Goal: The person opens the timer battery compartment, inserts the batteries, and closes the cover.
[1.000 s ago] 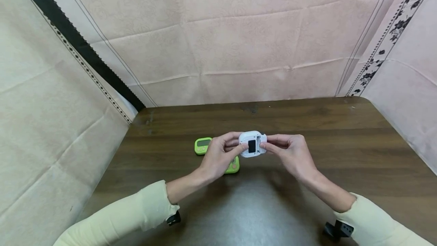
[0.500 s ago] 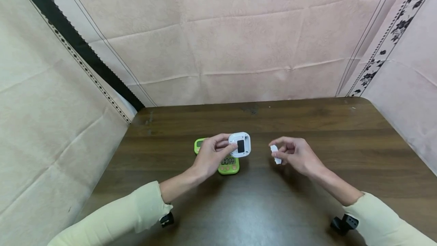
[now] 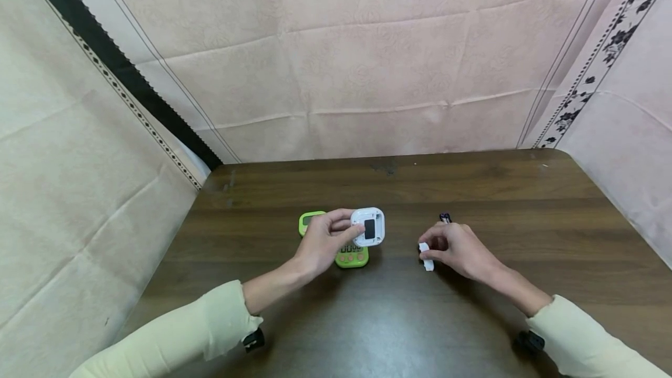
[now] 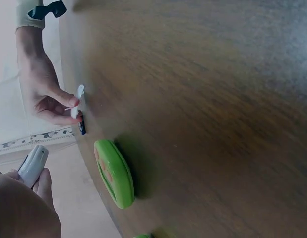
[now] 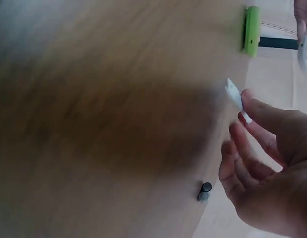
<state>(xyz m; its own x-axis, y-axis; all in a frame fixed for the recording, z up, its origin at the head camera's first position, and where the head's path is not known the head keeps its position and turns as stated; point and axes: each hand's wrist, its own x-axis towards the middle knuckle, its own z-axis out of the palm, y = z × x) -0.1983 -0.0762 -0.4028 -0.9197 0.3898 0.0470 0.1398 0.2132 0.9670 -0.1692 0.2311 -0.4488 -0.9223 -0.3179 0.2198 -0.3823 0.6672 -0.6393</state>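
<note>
Head view: left hand [image 3: 326, 242] grips a white, rounded-square plastic device [image 3: 370, 228] at 1 o'clock from the nearer green, rounded plastic timer [image 3: 352, 258]; right hand [image 3: 459, 251] pinches an oblong white plastic piece [image 3: 427, 262] at the device's 4 o'clock.

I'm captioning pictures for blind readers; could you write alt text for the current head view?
A person's left hand holds a white, rounded-square device while their right hand pinches a small white piece. Two green timers sit partly behind the left hand on a brown table, with dark batteries partly hidden beyond the right hand.
</note>
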